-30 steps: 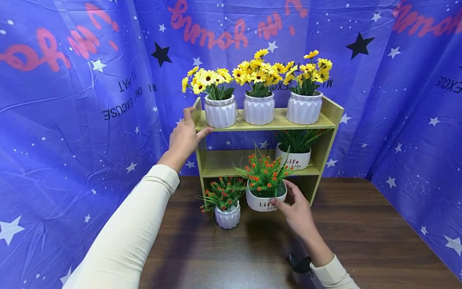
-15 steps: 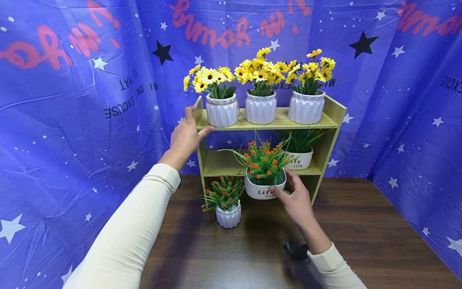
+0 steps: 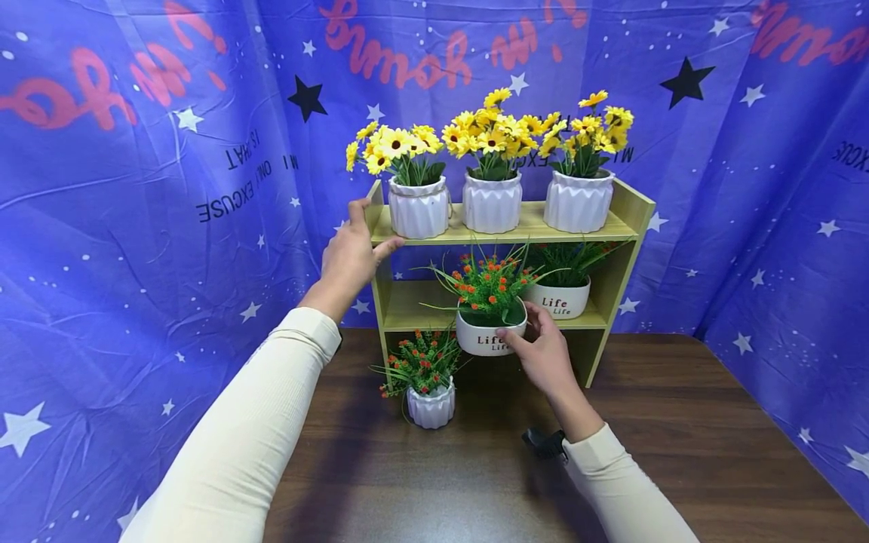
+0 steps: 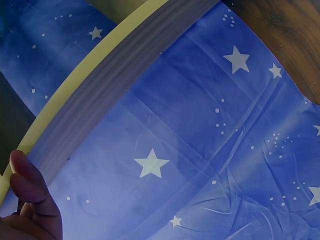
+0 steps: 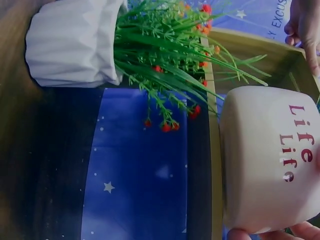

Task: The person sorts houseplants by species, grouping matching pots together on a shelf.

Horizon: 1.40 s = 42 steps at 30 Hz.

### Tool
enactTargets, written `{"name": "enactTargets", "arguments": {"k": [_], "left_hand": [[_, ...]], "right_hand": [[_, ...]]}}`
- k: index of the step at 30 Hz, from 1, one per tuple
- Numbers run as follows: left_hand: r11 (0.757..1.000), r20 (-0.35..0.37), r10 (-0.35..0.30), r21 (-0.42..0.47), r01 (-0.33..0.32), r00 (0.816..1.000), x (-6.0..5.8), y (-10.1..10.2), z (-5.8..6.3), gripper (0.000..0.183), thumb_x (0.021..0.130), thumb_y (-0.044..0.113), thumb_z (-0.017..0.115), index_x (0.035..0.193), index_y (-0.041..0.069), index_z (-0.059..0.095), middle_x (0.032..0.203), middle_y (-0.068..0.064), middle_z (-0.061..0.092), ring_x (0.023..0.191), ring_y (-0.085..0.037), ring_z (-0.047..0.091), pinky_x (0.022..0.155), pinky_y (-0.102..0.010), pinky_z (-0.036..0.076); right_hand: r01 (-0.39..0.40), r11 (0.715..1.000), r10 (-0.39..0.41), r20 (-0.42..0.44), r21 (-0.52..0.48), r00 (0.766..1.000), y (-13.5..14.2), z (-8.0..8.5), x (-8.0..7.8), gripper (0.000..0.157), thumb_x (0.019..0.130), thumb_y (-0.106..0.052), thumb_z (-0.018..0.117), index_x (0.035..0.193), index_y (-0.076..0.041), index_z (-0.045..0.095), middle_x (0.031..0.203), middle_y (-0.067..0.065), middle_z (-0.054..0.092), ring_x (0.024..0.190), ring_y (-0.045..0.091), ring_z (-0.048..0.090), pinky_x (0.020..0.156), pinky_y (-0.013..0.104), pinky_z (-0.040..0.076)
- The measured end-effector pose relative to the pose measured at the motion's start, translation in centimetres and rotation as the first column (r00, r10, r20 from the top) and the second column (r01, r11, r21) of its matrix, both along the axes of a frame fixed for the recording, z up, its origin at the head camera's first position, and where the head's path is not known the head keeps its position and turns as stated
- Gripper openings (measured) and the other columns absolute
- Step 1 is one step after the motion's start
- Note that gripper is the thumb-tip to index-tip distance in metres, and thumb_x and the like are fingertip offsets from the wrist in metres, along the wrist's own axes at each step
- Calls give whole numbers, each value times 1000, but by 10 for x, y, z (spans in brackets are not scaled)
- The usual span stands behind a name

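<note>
My right hand pinches the right side of a white flowerpot lettered "Life", its thumb on the front. Orange flowers with long green blades fill this pot, which is upright and overlaps the middle board's front edge. In the right wrist view the same flowerpot shows large, with fingertips at its side. My left hand grips the wooden shelf at its upper left side, thumb along the top board's front. Part of that hand curls at the panel edge in the left wrist view.
Several white fluted pots of yellow flowers line the top board. A second "Life" pot stands right on the middle board. A fluted pot with red flowers stands on the brown table. A blue star-printed curtain surrounds everything.
The right hand has raised the held flowerpot from in front of the lower opening to the middle board's height, and slightly left. The left hand stays on the shelf.
</note>
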<state>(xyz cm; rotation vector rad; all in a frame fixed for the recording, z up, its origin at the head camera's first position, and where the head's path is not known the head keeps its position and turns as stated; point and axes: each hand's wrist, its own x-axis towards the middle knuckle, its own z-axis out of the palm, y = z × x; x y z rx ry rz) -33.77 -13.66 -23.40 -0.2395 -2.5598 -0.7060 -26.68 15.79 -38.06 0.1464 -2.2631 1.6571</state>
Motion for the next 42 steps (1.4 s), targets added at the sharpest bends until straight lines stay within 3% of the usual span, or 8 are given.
{"name": "enactTargets", "arguments": {"k": [14,30,35,42], "left_hand": [[1000,-3,-9,0,9,1000,1,0,2,84,90,53,65,150,16,20,120,-27,60,93,-42,63,70,-52,50],[1000,-3,-5,-18,5,1000,0,-1,1,84,90,54,65,150,16,20,110,-27,61,91,-42,63,69,-52,50],[1000,4,4,-16,-4,1000,0,-1,1,85,89,55,65,150,16,19,111,-27,61,91,-42,62,68,-52,50],[1000,8,-4,-12,4,1000,0,0,0,85,90,55,64,150,16,19,113,-26,61,89,-40,62,67,-50,49]], "right_hand": [[46,998,-46,9,31,999,-6,13,-30,67,93,-27,72,146,0,40,142,20,52,129,31,52,103,46,43],[57,995,-56,-16,85,998,-11,18,-49,61,95,-25,69,146,-3,43,132,19,59,117,30,57,96,45,45],[55,990,-55,-6,132,998,-12,19,-57,62,98,-29,64,150,-7,38,132,19,56,121,32,52,101,48,40],[26,992,-30,35,126,999,-8,21,-59,65,101,-28,60,154,-8,30,139,21,50,128,35,46,106,50,35]]}}
